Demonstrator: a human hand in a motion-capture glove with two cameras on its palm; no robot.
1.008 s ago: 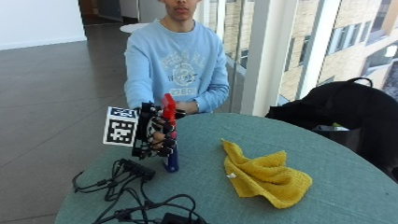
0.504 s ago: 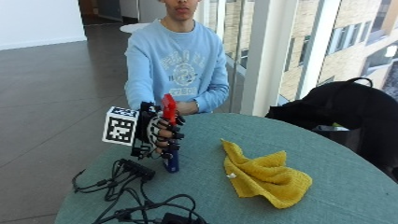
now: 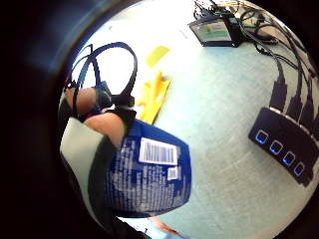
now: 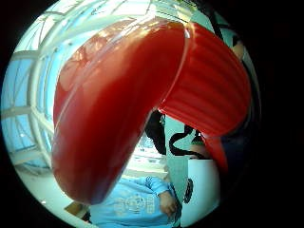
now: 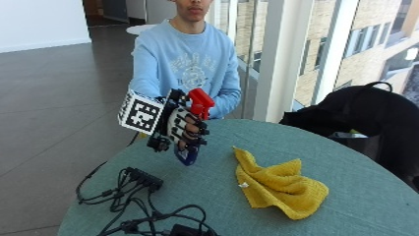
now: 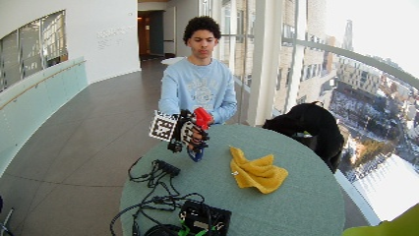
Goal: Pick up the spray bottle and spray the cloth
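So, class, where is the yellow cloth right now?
In the outside view the yellow cloth lies crumpled on the table, beside the raised spray bottle.

The bottle (image 5: 192, 129) has been lifted off the desk (image 5: 367, 187) since a second ago: then its base stood on the surface, now it hangs clear above it. The right hand (image 5: 182, 127) has risen with it and tilted the bottle.

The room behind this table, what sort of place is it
Probably an upper-floor lobby or corridor of a modern public building: floor-to-ceiling windows overlook city rooftops, a glass balustrade curves along dark tiled floor, and the round table stands alone.
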